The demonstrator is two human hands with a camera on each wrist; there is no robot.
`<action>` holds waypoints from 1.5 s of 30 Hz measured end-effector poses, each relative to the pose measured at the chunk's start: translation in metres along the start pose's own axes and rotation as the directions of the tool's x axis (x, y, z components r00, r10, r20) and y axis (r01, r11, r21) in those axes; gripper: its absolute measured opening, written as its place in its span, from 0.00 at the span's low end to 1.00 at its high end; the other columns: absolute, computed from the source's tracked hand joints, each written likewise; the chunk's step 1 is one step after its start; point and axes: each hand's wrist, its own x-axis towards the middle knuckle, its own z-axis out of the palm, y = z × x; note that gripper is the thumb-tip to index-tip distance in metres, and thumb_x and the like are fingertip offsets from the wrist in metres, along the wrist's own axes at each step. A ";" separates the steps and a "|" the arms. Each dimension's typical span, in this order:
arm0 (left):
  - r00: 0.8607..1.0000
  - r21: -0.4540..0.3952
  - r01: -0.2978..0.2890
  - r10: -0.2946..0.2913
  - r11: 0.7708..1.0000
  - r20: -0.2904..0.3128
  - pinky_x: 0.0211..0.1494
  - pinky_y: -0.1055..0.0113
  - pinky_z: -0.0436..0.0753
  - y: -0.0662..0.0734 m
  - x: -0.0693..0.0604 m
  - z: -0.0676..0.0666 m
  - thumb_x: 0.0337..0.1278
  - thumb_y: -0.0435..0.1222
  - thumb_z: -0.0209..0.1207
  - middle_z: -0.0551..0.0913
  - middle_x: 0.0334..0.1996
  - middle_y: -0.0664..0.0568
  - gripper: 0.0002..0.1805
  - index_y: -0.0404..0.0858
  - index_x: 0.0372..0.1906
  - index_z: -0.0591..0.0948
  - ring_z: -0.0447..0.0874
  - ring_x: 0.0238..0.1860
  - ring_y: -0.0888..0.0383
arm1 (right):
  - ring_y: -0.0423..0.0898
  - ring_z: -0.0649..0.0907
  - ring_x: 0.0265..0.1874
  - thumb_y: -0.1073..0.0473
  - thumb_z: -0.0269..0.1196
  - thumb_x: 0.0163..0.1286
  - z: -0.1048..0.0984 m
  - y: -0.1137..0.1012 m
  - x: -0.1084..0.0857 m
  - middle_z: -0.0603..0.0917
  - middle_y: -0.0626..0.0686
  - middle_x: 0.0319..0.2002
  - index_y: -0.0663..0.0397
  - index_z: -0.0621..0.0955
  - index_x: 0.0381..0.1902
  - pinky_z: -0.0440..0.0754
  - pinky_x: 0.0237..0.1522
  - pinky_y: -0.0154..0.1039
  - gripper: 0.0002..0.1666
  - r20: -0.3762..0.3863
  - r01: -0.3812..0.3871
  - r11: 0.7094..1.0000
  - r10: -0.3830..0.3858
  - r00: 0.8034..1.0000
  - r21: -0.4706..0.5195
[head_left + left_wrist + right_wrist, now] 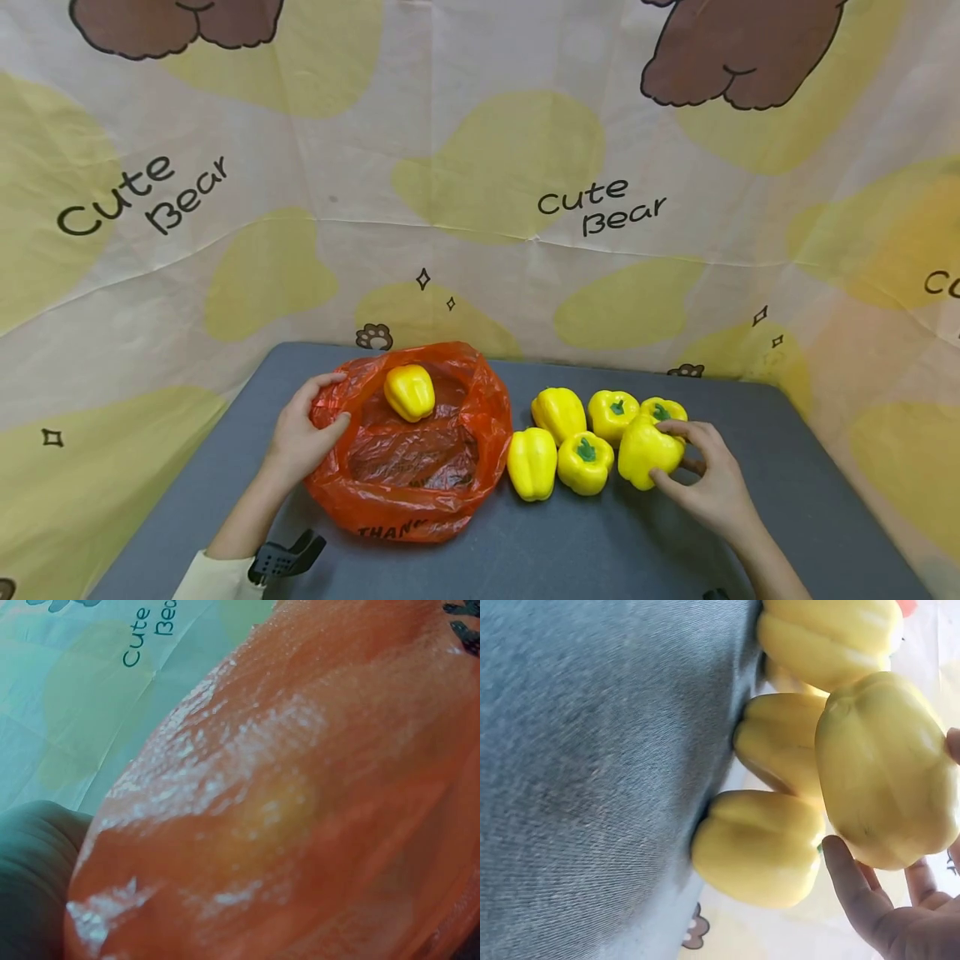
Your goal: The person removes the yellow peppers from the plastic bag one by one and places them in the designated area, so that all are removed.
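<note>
A red plastic bag (416, 508) stands with its mouth wide, and one yellow bell pepper (409, 392) lies inside toward the back. At the bag's left rim, my left hand (306, 433) holds the plastic, thumb and fingers apart along the edge. In the left wrist view the bag (277, 750) fills most of the picture, and the pepper shows as a yellow blur through it. My right hand (708, 479) grips a yellow bell pepper (647, 452) between thumb and fingers. That pepper (885, 772) is raised off the table in the right wrist view.
Several more yellow bell peppers (532, 465) sit close together between the bag and my right hand, some with green stems up. All rest on a dark grey table (570, 550). A printed cloth (480, 167) hangs behind the table's far edge.
</note>
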 end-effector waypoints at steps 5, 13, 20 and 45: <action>1.000 -0.002 0.003 -0.003 1.000 0.003 0.43 0.49 0.83 0.000 0.000 0.000 0.53 0.29 0.62 0.75 0.57 0.38 0.28 0.40 0.61 0.72 0.78 0.50 0.40 | 0.25 0.68 0.45 0.67 0.77 0.44 0.001 0.004 -0.002 0.72 0.51 0.49 0.52 0.78 0.52 0.85 0.36 0.44 0.35 0.026 0.015 1.000 -0.015 1.000 0.010; 1.000 0.013 -0.005 0.005 1.000 0.003 0.40 0.61 0.81 0.000 0.000 0.000 0.53 0.29 0.62 0.76 0.56 0.38 0.28 0.40 0.61 0.72 0.79 0.49 0.42 | 0.29 0.66 0.46 0.65 0.78 0.43 0.004 0.007 -0.003 0.71 0.53 0.50 0.49 0.78 0.52 0.85 0.37 0.52 0.36 0.081 -0.011 1.000 0.010 0.997 0.007; 1.000 0.026 -0.012 0.012 1.000 -0.003 0.39 0.64 0.80 0.000 -0.002 -0.001 0.52 0.29 0.63 0.76 0.56 0.38 0.28 0.40 0.60 0.72 0.80 0.48 0.42 | 0.48 0.70 0.49 0.67 0.78 0.42 0.006 0.008 -0.004 0.70 0.56 0.49 0.51 0.78 0.52 0.84 0.38 0.54 0.36 0.118 -0.037 0.999 0.036 0.992 0.014; 1.000 -0.001 0.002 -0.002 1.000 0.002 0.42 0.50 0.83 -0.002 -0.002 -0.001 0.53 0.29 0.62 0.75 0.57 0.37 0.28 0.40 0.61 0.71 0.79 0.49 0.40 | 0.56 0.73 0.51 0.62 0.78 0.45 0.015 0.016 -0.008 0.72 0.56 0.51 0.48 0.78 0.51 0.84 0.39 0.54 0.33 0.187 -0.062 0.998 0.058 0.981 0.019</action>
